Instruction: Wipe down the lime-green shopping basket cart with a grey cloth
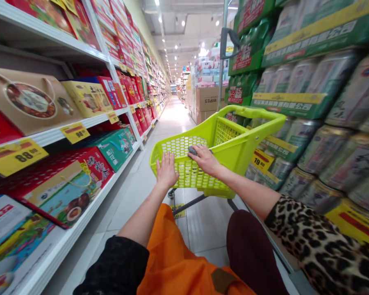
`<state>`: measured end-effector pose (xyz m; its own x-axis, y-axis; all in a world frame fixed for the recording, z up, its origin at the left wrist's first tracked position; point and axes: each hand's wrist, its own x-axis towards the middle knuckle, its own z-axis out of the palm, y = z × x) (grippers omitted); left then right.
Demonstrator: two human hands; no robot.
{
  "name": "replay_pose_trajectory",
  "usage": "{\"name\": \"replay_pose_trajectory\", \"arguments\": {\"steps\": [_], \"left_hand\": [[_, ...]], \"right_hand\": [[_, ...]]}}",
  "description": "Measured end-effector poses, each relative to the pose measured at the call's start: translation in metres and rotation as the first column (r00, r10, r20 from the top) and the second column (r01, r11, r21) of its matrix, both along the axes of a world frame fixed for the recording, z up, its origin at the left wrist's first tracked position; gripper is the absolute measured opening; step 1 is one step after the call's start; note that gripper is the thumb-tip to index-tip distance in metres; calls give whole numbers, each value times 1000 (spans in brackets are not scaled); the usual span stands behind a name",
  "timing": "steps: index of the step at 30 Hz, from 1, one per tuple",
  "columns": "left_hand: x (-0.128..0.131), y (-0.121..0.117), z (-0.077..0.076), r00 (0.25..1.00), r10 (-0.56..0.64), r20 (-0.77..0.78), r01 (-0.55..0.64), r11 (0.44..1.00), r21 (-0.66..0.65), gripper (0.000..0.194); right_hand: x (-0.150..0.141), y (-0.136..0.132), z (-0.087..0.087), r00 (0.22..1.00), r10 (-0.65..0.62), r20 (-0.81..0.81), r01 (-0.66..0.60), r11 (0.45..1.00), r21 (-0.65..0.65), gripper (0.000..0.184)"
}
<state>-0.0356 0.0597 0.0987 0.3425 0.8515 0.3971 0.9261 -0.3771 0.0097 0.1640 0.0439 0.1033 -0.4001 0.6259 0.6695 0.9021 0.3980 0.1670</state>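
Note:
A bright green plastic shopping cart (246, 157) stands sideways in front of me, its basket wall pierced with holes. My left hand (167, 170) lies flat on the near wall at the basket's left end, fingers stretched upward and holding nothing. On the rim near the middle, my right hand (205, 159) presses a bunched dark grey cloth (192, 150) against the cart. Most of the cloth is hidden under the fingers; only its ends show. The cart's handle end points to the right, and dark legs and a wheel show beneath.
Shelves with boxed goods and yellow price tags (75, 132) line the left side. Stacked packs of cans (304, 78) rise close on the right, beside a metal post (224, 73) with a grey handle. A tiled aisle floor (176, 110) runs ahead past cardboard boxes (207, 98).

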Motion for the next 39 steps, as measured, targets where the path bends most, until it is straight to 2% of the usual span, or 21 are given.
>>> {"name": "replay_pose_trajectory", "arguments": {"steps": [2, 4, 7, 9, 12, 16, 19, 22, 25, 27, 29, 32, 34, 37, 39], "left_hand": [[-6, 1, -4, 999, 37, 16, -37, 999, 7, 78], [-14, 2, -10, 994, 98, 47, -98, 995, 11, 78], [-23, 4, -18, 984, 160, 82, -162, 987, 19, 79], [-26, 4, -21, 982, 166, 89, -169, 985, 20, 79], [-26, 2, -18, 982, 171, 85, -171, 985, -6, 81], [-29, -2, -11, 989, 140, 49, -139, 990, -35, 79], [-36, -4, -11, 995, 100, 18, -99, 995, -26, 78], [-45, -2, -16, 988, 147, 53, -146, 989, -28, 78], [-51, 0, -24, 962, 239, 130, -232, 971, -62, 79], [-53, 1, -27, 959, 236, 155, -228, 971, -67, 79], [-53, 1, -29, 959, 219, 178, -213, 976, -56, 79], [-57, 1, -28, 955, 204, 217, -197, 979, -54, 77], [-63, 1, -28, 958, 174, 228, -164, 985, -60, 77], [-79, 2, -31, 965, 108, 241, -95, 993, -63, 76], [-89, 2, -38, 949, 87, 302, -64, 994, -83, 77]], "right_hand": [[6, -1, 4, 999, 17, 47, -17, 1000, -1, 33], [26, -6, 10, 998, -16, 59, 15, 1000, 21, 31], [55, -17, 15, 996, -92, 7, 91, 991, 93, 30], [59, -20, 13, 995, -92, -41, 96, 986, 133, 31], [34, -13, 2, 998, -29, -62, 38, 989, 141, 34], [-32, 11, -16, 999, 46, -7, -46, 995, 93, 36], [-68, 25, -19, 994, 97, 48, -100, 993, 54, 35], [-69, 26, -12, 987, 140, 84, -142, 990, 14, 34], [-45, 18, -6, 988, 133, 80, -134, 991, 10, 35], [-33, 14, -8, 991, 119, 55, -121, 992, 35, 36], [-34, 15, -13, 991, 133, 34, -134, 989, 62, 36], [-59, 26, -22, 980, 197, 37, -199, 976, 82, 36], [-83, 35, -25, 957, 281, 78, -286, 955, 74, 34], [-109, 45, -24, 867, 456, 200, -467, 884, 8, 33], [-116, 48, -25, 794, 543, 272, -550, 833, -58, 32]]}}
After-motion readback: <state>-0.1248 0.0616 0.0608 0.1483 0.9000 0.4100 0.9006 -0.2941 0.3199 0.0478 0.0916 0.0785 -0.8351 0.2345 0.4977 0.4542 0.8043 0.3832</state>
